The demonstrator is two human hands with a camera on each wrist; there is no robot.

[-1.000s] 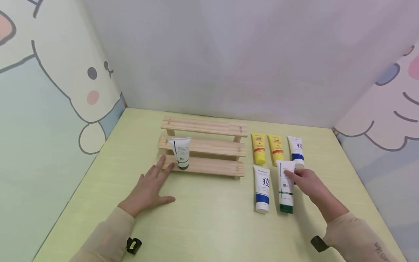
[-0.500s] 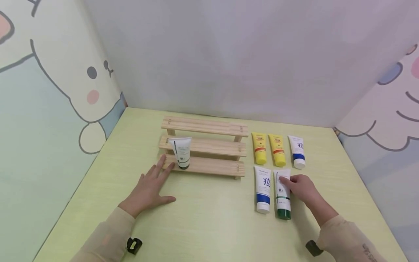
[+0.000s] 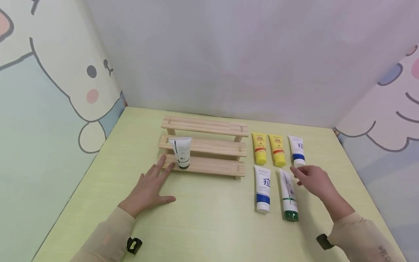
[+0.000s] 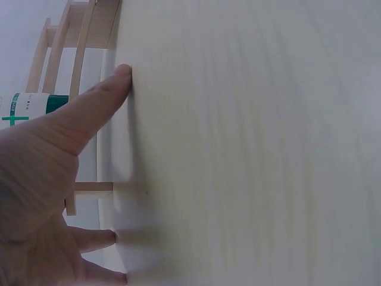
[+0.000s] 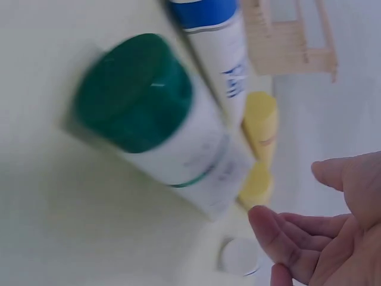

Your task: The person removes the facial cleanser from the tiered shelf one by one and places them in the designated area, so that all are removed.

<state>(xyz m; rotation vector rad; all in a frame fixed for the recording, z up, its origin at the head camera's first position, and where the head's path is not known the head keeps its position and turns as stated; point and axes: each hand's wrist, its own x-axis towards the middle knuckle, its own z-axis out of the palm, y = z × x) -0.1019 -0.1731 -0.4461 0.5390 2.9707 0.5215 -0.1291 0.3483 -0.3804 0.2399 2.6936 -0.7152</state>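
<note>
My left hand [image 3: 147, 189] lies spread on the table, its fingertips at the left end of the lowest shelf of a three-step wooden rack [image 3: 216, 166]. Just past those fingers a white tube [image 3: 182, 151] stands cap-down on that lowest shelf. My right hand [image 3: 312, 179] hovers beside the top end of a white tube with a green cap [image 3: 288, 196], which lies slightly tilted on the table. In the right wrist view a gap shows between thumb and fingers, and the hand holds nothing; the green cap [image 5: 137, 95] is near the camera.
Left of the green-capped tube lies a white tube with a blue band [image 3: 263, 189]. Behind them are two yellow tubes [image 3: 259, 148] and a smaller white-and-blue tube [image 3: 297, 150], partly behind my right hand. Walls enclose the table [image 3: 203, 225] at the back and sides.
My right hand has lowered the green-capped tube onto the table, let go of it and drawn back to the right. The tube has turned slightly. My left hand stays put.
</note>
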